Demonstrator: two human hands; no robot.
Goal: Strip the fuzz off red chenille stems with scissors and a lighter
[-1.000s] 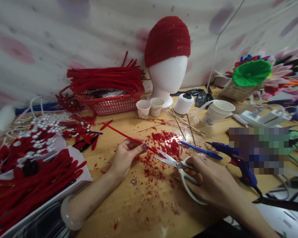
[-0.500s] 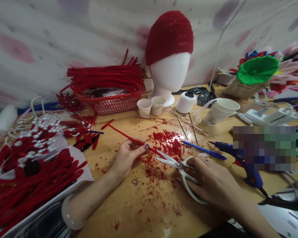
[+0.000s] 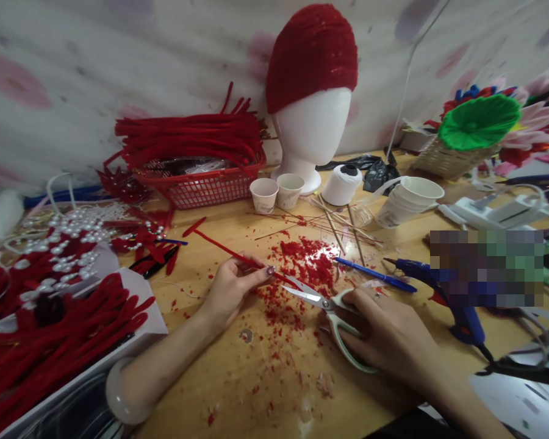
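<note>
My left hand pinches a thin red pipe cleaner between thumb and fingers. The stem slants from upper left down to the right, past my thumb. My right hand grips scissors with pale green handles, fingers through the loops. The parted blades point left, and the stem's right end lies at them; whether they touch it I cannot tell. Beneath lies a heap of red fuzz clippings. A short red piece is at the stem's far end; I cannot tell if it is joined.
Behind stand a red basket of red pipe cleaners, two paper cups, a white foam head and a thread cone. A blue pen and a glue gun lie right. A white box holds red strips at left.
The view has shifted slightly. Both hands keep their holds on the pipe cleaner and the scissors, and the scissor blades look a little less far apart.
</note>
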